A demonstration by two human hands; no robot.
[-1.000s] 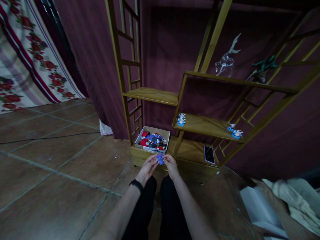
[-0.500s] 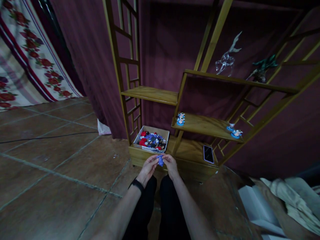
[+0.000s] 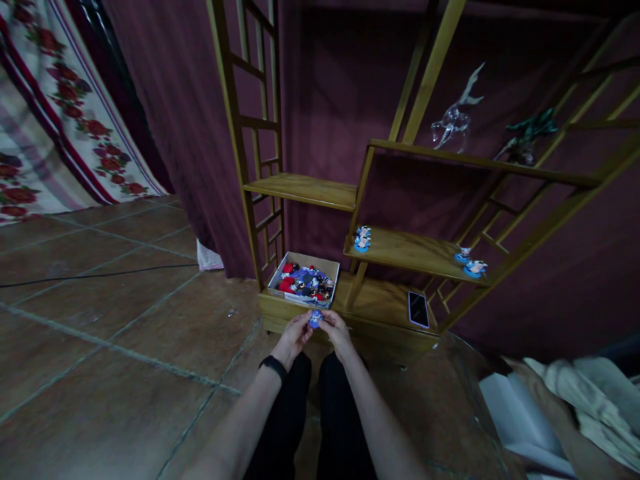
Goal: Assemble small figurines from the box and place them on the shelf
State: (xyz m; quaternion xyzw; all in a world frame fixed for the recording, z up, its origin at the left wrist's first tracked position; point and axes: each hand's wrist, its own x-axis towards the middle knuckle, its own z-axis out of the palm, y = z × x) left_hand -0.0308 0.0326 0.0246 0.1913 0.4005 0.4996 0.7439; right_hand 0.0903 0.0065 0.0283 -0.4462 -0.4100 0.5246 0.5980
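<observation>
A small purple-blue figurine (image 3: 315, 319) with a pale patch on its front is held between my two hands, just in front of the cabinet. My left hand (image 3: 296, 335) pinches its left side; a black band is round that wrist. From the right, my right hand (image 3: 336, 329) grips the other side with thumb and fingers. Just beyond them, an open cardboard box (image 3: 327, 265) full of red, purple and black figurines stands on the bottom shelf. The figurine's finer details are too small to make out.
Small figurines on blue bases (image 3: 363, 240) stand at the left end of the middle shelf (image 3: 410, 252), and others (image 3: 474, 268) at its right end. A phone (image 3: 418, 309) lies on the bottom shelf. Above is a clear glass ornament (image 3: 451, 127). A white box (image 3: 523, 417) lies lower right.
The figurine has been turned between my hands, from upright to a rounder view with a pale patch showing. Both hands still hold it, slightly further left.
</observation>
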